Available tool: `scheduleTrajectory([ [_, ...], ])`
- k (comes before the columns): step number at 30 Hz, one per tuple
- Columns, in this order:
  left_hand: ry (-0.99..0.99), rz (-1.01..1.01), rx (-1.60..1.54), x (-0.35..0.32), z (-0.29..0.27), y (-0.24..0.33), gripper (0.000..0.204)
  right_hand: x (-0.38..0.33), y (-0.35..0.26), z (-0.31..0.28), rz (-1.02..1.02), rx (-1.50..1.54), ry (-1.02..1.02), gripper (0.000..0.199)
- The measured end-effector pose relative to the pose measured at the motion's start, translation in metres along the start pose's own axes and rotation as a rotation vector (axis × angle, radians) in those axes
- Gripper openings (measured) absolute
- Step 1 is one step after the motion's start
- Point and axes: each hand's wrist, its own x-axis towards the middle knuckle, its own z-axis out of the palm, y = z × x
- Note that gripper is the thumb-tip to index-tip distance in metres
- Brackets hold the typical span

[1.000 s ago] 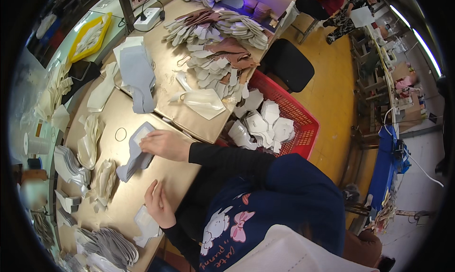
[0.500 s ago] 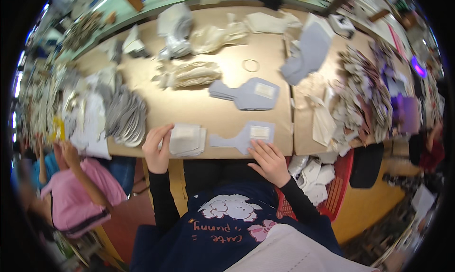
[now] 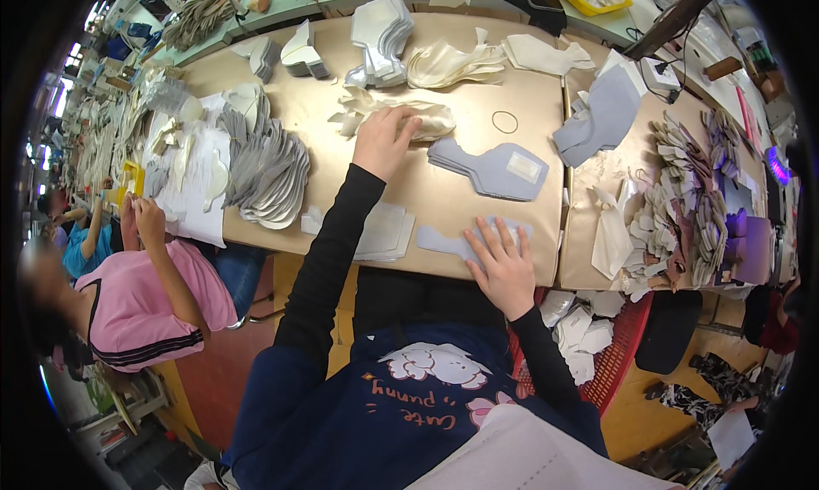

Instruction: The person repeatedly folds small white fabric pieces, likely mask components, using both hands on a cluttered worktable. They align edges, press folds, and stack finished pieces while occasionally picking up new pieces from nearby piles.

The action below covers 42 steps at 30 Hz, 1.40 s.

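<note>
My left hand (image 3: 384, 142) reaches over the table to a pile of cream fabric pieces (image 3: 437, 118). Its fingers are bent and drawn together at the pile's near edge; fingertips partly hidden. My right hand (image 3: 502, 266) lies flat, fingers spread, on a light grey paddle-shaped piece (image 3: 437, 239) near the front edge. A stack of matching grey pieces (image 3: 495, 171), the top one bearing a pale rectangular patch, lies just beyond it. Under my left forearm sits a stack of whitish rectangular sheets (image 3: 386, 232), partly covered by the sleeve.
Piled grey pieces (image 3: 271, 170) lie to the left, where a person in a pink shirt (image 3: 162, 302) works. Bundled scraps (image 3: 674, 200) and a grey stack (image 3: 601, 119) are on the right. A red basket (image 3: 616, 366) of white pieces stands below the edge. A rubber band (image 3: 504, 121) lies farther back.
My left hand has left the rectangular sheets and moved forward to the cream pile. My right hand stays on the grey piece, its palm now covering the patch area. The view has shifted.
</note>
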Motion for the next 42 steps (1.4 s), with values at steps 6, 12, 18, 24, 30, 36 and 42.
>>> scheduleTrajectory([
  [6, -0.096, 0.079, -0.057, -0.003, 0.006, -0.008, 0.032, 0.0, -0.001, 0.001, 0.03, 0.03, 0.028, 0.05],
  [12, -0.086, 0.196, -0.096, 0.002, 0.016, 0.003, 0.024, 0.001, -0.002, 0.0, 0.036, 0.009, 0.038, 0.049],
  [18, 0.092, -0.122, -0.406, 0.021, 0.016, 0.011, 0.018, 0.002, -0.002, -0.001, 0.041, 0.031, 0.038, 0.048],
  [24, 0.384, -0.48, -1.236, 0.04, -0.038, -0.023, 0.007, 0.0, -0.002, 0.001, 0.046, 0.053, 0.034, 0.046],
  [30, 0.296, -0.448, -1.116, 0.021, -0.056, -0.036, 0.006, 0.01, -0.006, -0.01, 0.051, 0.168, 0.101, 0.046],
  [36, 0.173, -0.529, -1.138, 0.007, -0.027, -0.027, 0.009, 0.069, -0.027, -0.043, -0.058, 0.521, 0.24, 0.048],
  [42, 0.285, -0.525, -1.277, -0.002, -0.015, -0.034, 0.01, 0.18, -0.04, -0.002, -0.19, 0.386, 0.266, 0.044],
])
